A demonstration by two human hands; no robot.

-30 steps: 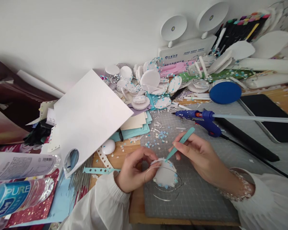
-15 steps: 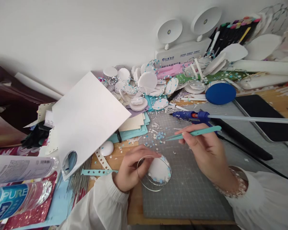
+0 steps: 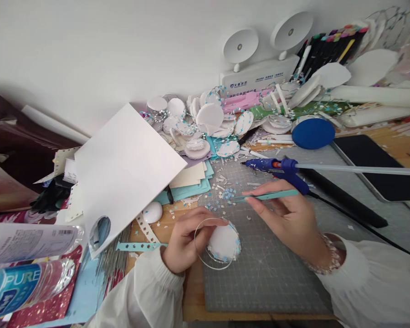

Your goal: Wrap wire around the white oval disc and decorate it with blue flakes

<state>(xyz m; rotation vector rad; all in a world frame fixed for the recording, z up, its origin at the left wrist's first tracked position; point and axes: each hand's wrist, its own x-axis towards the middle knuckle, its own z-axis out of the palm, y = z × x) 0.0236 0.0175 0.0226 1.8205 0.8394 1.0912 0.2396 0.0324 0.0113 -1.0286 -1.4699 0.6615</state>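
Note:
Between the fingers of my left hand (image 3: pixel 190 238) is a white foam disc (image 3: pixel 224 242), its edge trimmed with small blue and white pieces. A thin wire ring (image 3: pixel 214 268) loops around the fingertips and across the disc. My right hand (image 3: pixel 287 216) is closed on turquoise tweezers (image 3: pixel 275 195), held nearly level. Their tips point left at a scatter of tiny blue and white paper stars (image 3: pixel 228 194) on the grey cutting mat (image 3: pixel 259 287). Whether the tips pinch a star is too small to tell.
Behind the hands lie a blue glue gun (image 3: pixel 271 165) with a long glue stick, a blue round lid (image 3: pixel 313 133) and a phone (image 3: pixel 379 166). Trimmed white discs (image 3: pixel 210 115) pile against the wall. At left are a white board (image 3: pixel 130 168) and a water bottle (image 3: pixel 23 284).
My right hand has moved slightly left, and the tweezers lie flatter, with their tips nearer the stars. The disc and wire ring in my left hand have turned a little.

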